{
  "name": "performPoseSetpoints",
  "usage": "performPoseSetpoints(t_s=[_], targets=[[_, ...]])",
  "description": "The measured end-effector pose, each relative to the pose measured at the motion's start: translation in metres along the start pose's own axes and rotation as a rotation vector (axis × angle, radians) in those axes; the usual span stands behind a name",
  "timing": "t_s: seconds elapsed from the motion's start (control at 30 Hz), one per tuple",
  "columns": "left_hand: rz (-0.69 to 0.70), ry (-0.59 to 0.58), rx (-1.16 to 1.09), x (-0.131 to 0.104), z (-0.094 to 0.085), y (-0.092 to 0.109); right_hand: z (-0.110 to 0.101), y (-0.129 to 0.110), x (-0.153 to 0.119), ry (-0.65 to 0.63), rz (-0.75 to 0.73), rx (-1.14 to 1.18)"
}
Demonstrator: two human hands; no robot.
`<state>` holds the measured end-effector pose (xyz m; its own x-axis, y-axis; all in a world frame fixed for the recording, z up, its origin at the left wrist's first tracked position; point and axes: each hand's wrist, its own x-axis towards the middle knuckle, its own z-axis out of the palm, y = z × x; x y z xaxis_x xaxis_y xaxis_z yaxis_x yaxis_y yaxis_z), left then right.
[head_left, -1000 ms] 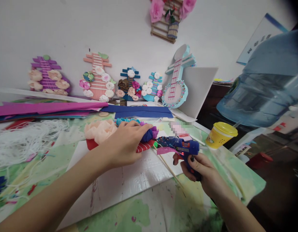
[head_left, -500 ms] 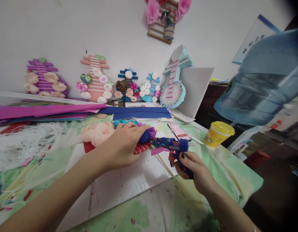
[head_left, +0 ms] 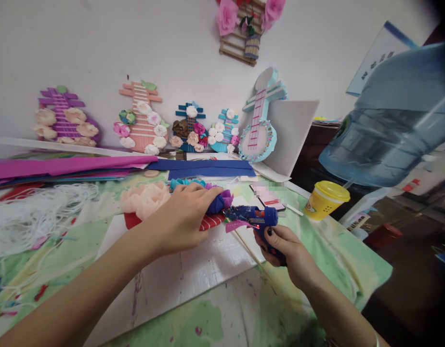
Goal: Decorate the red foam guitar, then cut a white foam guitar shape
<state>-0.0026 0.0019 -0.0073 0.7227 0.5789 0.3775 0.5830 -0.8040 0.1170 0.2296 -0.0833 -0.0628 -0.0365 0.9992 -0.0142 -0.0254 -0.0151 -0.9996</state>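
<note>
My right hand (head_left: 285, 246) is wrapped round the handle of a blue hot glue gun (head_left: 269, 216), a small red light showing on it. The gun's nozzle points left, right beside a dark blue paper flower (head_left: 215, 205). My left hand (head_left: 188, 212) is closed over that flower from above, its fingertips partly hidden. Below it lies a red craft piece with white strings (head_left: 212, 221). Peach paper flowers (head_left: 146, 198), a turquoise one (head_left: 186, 182) and a purple one (head_left: 228, 198) sit around it. A pink strip (head_left: 237, 225) hangs under the nozzle.
A white board (head_left: 172, 284) lies beneath the craft, with a thin stick (head_left: 249, 248) at its right. White string (head_left: 38, 212) is heaped on the left. A phone (head_left: 268, 196), a yellow-lidded cup (head_left: 326, 200) and a water bottle (head_left: 392, 125) stand right. Several instrument-shaped crafts (head_left: 139, 120) line the wall.
The glue gun has shifted slightly to the left, towards the blue flower, with my right hand. My left hand has stayed in place.
</note>
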Motion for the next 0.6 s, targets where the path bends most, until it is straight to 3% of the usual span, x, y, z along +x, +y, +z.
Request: performPoseSetpoints(t_s=[0.6], targets=[[0.012, 0.005, 0.055, 0.0008, 0.002, -0.0012, -0.0017, 0.0009, 0.0016, -0.015, -0.004, 0.041]])
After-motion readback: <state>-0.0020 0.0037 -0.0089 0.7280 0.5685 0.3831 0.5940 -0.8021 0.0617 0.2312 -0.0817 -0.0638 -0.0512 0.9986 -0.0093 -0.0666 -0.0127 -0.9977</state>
